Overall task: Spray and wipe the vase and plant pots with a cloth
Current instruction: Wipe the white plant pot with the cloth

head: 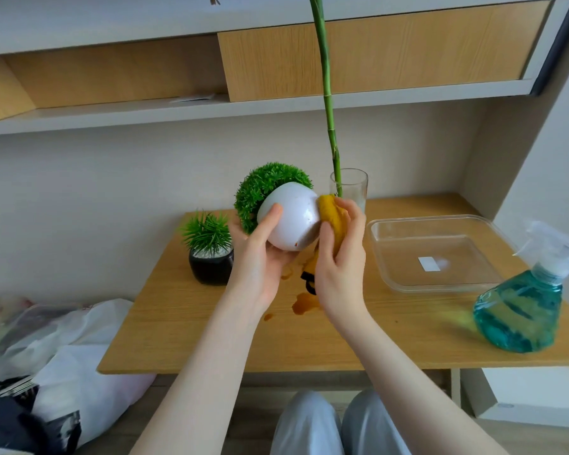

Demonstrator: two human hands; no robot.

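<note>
Left hand [260, 257] clasping tilted white pot [289, 218] above table [211, 339], right hand [339, 257] gripping cloth [330, 218] against pot's 3 o'clock side, sprayer [523, 310] at 4 o'clock

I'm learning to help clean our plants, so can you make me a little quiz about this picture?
1. True or false: the white pot is standing upright on the table.
2. Which hand presses the yellow cloth to the pot? A) left hand B) right hand
3. Fill in: the spray bottle holds ____ coloured liquid.

Key
1. False. The left hand holds it tilted on its side above the table.
2. B. The right hand's fingers curl round the cloth.
3. Blue-green.
</note>
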